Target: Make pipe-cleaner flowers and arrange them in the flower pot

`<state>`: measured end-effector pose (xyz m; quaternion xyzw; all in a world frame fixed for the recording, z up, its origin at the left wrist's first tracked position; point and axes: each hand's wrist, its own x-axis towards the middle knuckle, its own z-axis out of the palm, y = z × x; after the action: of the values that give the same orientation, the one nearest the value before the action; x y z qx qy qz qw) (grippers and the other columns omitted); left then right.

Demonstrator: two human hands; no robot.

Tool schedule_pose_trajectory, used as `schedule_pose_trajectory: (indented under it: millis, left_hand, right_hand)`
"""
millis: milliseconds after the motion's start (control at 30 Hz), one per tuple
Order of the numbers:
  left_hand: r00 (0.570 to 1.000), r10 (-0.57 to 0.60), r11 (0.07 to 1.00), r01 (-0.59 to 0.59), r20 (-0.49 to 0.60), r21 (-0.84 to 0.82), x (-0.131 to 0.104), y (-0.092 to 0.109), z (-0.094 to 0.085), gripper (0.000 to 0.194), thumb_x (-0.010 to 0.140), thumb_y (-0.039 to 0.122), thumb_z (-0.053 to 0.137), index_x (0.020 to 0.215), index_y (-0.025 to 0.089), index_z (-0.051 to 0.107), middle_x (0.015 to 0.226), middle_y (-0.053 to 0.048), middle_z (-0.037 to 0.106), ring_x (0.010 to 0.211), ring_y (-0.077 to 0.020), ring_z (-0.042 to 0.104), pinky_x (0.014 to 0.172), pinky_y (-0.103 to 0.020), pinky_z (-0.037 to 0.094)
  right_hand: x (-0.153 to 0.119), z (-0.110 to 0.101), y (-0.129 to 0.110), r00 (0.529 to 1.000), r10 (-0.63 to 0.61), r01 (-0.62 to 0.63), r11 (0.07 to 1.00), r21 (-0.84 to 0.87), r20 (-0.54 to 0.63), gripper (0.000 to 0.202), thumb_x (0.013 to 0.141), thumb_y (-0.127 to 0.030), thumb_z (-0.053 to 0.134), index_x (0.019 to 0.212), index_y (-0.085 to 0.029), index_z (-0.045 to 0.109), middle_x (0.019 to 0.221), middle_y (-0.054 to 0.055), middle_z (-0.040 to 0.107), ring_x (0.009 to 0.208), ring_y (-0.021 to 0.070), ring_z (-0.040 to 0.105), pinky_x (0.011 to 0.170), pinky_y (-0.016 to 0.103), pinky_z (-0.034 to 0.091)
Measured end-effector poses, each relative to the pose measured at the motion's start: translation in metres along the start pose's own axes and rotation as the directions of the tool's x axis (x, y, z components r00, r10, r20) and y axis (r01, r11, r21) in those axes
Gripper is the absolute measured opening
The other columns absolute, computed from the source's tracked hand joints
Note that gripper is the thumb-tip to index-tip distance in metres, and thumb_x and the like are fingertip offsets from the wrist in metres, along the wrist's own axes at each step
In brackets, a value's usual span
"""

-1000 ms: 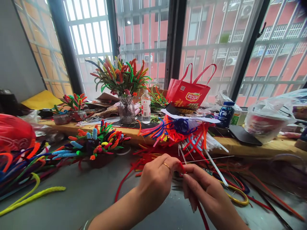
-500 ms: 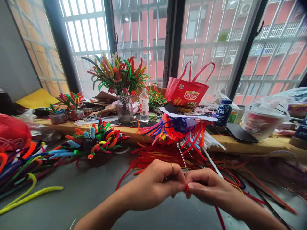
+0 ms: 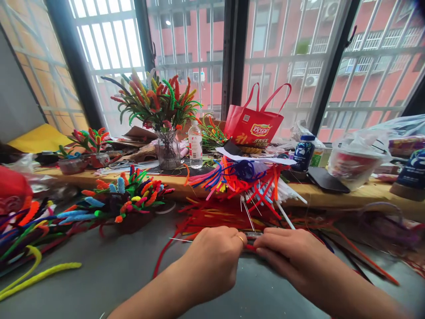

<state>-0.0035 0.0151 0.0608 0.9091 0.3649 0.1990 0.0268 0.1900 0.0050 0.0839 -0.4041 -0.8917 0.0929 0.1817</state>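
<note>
Both my hands are close together over the grey tabletop. My left hand (image 3: 217, 257), with a ring on one finger, is curled closed around one end of a red pipe cleaner (image 3: 251, 248). A thin wire (image 3: 180, 239) sticks out to the left from behind that hand. My right hand (image 3: 295, 252) pinches the same pipe cleaner on its right side, fingertips pressed together. Only a short stretch of red shows between the hands; the rest is hidden by my fingers. Just beyond them lies a heap of loose red pipe cleaners (image 3: 212, 217), with several thin wires (image 3: 247, 212) above it.
A wooden ledge (image 3: 332, 201) runs along the back, holding a glass vase (image 3: 168, 153), a water bottle (image 3: 195, 146), a red bag (image 3: 254, 126) and a phone (image 3: 327, 179). Coloured pipe-cleaner bundles (image 3: 122, 195) stand left. Yellow strips (image 3: 49, 274) lie on the tabletop (image 3: 133, 261).
My hands have moved slightly apart, and the left has rolled into a fist. A thin wire now shows left of it. The view has shifted a little to the right.
</note>
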Motion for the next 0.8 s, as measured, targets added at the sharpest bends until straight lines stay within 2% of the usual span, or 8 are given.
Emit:
schedule_pose_trajectory:
  millis: [100, 200, 333, 433, 500, 633, 700, 800]
  left_hand:
    - [0.987, -0.129, 0.991, 0.123, -0.101, -0.06, 0.005, -0.004, 0.006, 0.021, 0.087, 0.014, 0.035, 0.084, 0.015, 0.056, 0.076, -0.006, 0.062, 0.068, -0.0178, 0.056, 0.063, -0.029, 0.041]
    - [0.956, -0.267, 0.911, 0.21, -0.12, -0.355, 0.008, -0.004, 0.001, 0.02, 0.088, 0.019, 0.038, 0.078, 0.017, 0.055, 0.07, -0.002, 0.059, 0.064, -0.014, 0.051, 0.06, -0.025, 0.037]
    - [0.964, -0.259, 0.568, 0.199, 0.055, -0.799, 0.007, -0.003, -0.014, 0.013, 0.084, 0.024, 0.049, 0.076, 0.015, 0.055, 0.063, 0.003, 0.049, 0.057, -0.0083, 0.042, 0.054, -0.02, 0.033]
    - [0.971, -0.13, 0.415, 0.236, 0.2, -0.879, 0.003, -0.003, -0.022, 0.012, 0.082, 0.025, 0.053, 0.079, 0.014, 0.059, 0.063, 0.004, 0.048, 0.055, -0.0068, 0.04, 0.053, -0.019, 0.033]
    - [0.969, -0.043, 0.499, 0.233, 0.245, -0.835, 0.001, -0.001, -0.024, 0.014, 0.083, 0.023, 0.052, 0.08, 0.015, 0.062, 0.065, 0.003, 0.052, 0.057, -0.0074, 0.043, 0.054, -0.019, 0.034]
    - [0.974, 0.077, 0.829, 0.056, 0.213, -0.556, -0.003, 0.001, -0.021, 0.021, 0.086, 0.017, 0.045, 0.086, 0.017, 0.066, 0.076, -0.001, 0.064, 0.069, -0.0117, 0.056, 0.064, -0.021, 0.04]
    - [0.982, 0.064, 0.921, 0.011, 0.18, -0.39, -0.002, 0.0, -0.013, 0.023, 0.085, 0.015, 0.043, 0.088, 0.018, 0.066, 0.08, -0.003, 0.067, 0.072, -0.0146, 0.059, 0.065, -0.023, 0.041]
    - [0.993, -0.042, 0.97, 0.068, 0.113, -0.235, 0.001, -0.005, -0.001, 0.023, 0.085, 0.016, 0.042, 0.085, 0.018, 0.065, 0.076, -0.004, 0.066, 0.069, -0.0169, 0.06, 0.062, -0.025, 0.041]
  right_hand:
    - [-0.004, 0.011, -0.005, 0.989, 0.041, -0.055, 0.993, -0.104, -0.139, 0.022, 0.086, -0.018, 0.045, 0.081, -0.022, 0.066, 0.07, 0.003, 0.065, 0.058, 0.015, 0.058, 0.053, 0.024, 0.038]
    - [-0.006, 0.016, -0.008, 0.977, 0.058, -0.061, 0.998, -0.008, -0.204, 0.021, 0.084, -0.019, 0.046, 0.087, -0.024, 0.067, 0.07, 0.004, 0.067, 0.057, 0.0164, 0.06, 0.052, 0.025, 0.041]
    - [0.0, 0.01, -0.008, 0.993, 0.063, -0.04, 0.975, 0.22, -0.1, 0.024, 0.088, -0.025, 0.045, 0.079, -0.023, 0.067, 0.066, 0.002, 0.066, 0.057, 0.0141, 0.057, 0.053, 0.023, 0.042]
    - [0.006, 0.003, -0.002, 0.998, 0.054, -0.064, 0.934, 0.352, 0.037, 0.028, 0.091, -0.029, 0.044, 0.079, -0.02, 0.067, 0.066, 0.0, 0.063, 0.058, 0.0115, 0.053, 0.053, 0.021, 0.04]
    - [0.007, -0.002, 0.003, 0.994, 0.049, -0.084, 0.92, 0.382, 0.101, 0.028, 0.091, -0.031, 0.045, 0.08, -0.019, 0.068, 0.068, -0.001, 0.063, 0.06, 0.0107, 0.051, 0.055, 0.02, 0.039]
    - [0.003, -0.011, 0.009, 0.982, 0.058, -0.12, 0.928, 0.354, 0.181, 0.027, 0.089, -0.032, 0.048, 0.076, -0.018, 0.067, 0.059, -0.004, 0.053, 0.054, 0.0084, 0.042, 0.051, 0.019, 0.033]
    - [0.001, -0.012, 0.007, 0.971, 0.088, -0.16, 0.93, 0.331, 0.222, 0.028, 0.089, -0.033, 0.048, 0.073, -0.018, 0.066, 0.054, -0.005, 0.045, 0.05, 0.0079, 0.035, 0.046, 0.019, 0.028]
    - [-0.002, -0.007, 0.001, 0.972, 0.14, -0.182, 0.957, 0.226, 0.189, 0.032, 0.09, -0.035, 0.045, 0.071, -0.018, 0.065, 0.056, -0.004, 0.048, 0.051, 0.0089, 0.036, 0.048, 0.022, 0.028]
